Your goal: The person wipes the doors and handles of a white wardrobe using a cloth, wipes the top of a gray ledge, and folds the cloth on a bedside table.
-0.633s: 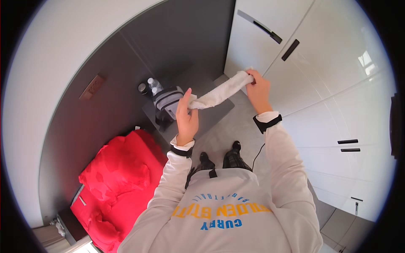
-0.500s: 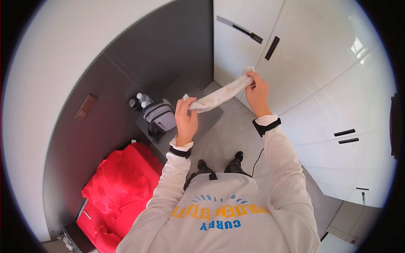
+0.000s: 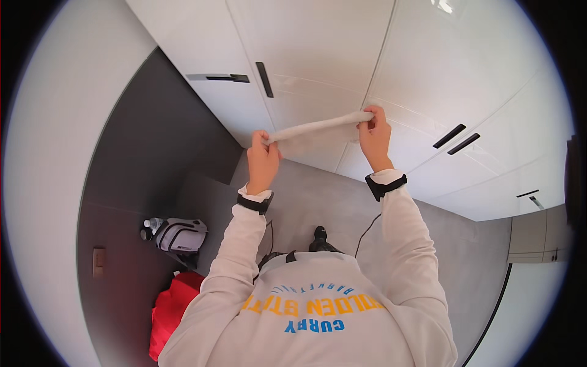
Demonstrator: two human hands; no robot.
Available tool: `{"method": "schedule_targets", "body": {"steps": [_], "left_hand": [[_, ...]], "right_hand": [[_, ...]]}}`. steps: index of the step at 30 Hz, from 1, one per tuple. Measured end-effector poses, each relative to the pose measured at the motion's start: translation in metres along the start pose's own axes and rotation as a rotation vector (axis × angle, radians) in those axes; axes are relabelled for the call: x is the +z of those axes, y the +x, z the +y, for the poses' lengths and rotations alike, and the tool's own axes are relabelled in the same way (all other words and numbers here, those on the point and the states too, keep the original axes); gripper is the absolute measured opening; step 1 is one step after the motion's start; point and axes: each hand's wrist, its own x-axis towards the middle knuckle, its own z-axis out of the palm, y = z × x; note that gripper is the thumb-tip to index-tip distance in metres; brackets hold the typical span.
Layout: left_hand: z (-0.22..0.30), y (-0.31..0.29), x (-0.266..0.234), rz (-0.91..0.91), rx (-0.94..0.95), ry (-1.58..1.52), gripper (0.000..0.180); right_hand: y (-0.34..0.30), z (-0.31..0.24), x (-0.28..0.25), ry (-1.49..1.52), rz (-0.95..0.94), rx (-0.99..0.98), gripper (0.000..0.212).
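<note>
A white towel (image 3: 319, 126) stretches between my two hands in front of the white cabinet doors. Its upper edge looks like a nearly straight band, rising slightly toward the right. My left hand (image 3: 263, 163) is closed on one end, fingers and thumb pinching it. At the other end, a little higher, my right hand (image 3: 375, 138) grips the fabric the same way. Part of the towel below the band blends into the pale doors, so I cannot tell how far it hangs. Both wrists wear black bands over white sleeves.
Glossy white cabinets (image 3: 318, 58) with black handles (image 3: 264, 79) stand ahead and to the right. At left, a grey bag (image 3: 182, 237) sits beside bottles (image 3: 154, 224) near a dark wall panel (image 3: 137, 153). Red bedding (image 3: 174, 309) lies lower left. A dark cable (image 3: 367, 234) crosses the grey floor (image 3: 333, 208).
My view has turned right toward the cabinets, so the bag and red bedding sit farther left and lower. The towel is pulled tauter and looks thinner; both hands keep hold of it.
</note>
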Motion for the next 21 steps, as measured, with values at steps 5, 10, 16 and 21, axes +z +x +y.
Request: {"method": "schedule_targets", "body": {"steps": [5, 10, 16, 21], "left_hand": [[0.010, 0.033, 0.051, -0.045, 0.032, -0.062, 0.016], [0.006, 0.065, 0.082, -0.075, 0.128, -0.149, 0.021], [0.010, 0.121, 0.085, -0.120, 0.134, -0.213, 0.018], [0.015, 0.187, 0.073, -0.069, 0.252, -0.339, 0.023]], "right_hand": [[0.024, 0.013, -0.030, -0.043, 0.144, -0.041, 0.023], [0.045, 0.022, -0.037, 0.036, 0.159, 0.023, 0.020], [0.080, 0.009, -0.013, 0.162, 0.267, 0.068, 0.019], [0.135, -0.013, 0.018, 0.077, 0.385, -0.065, 0.021]]}}
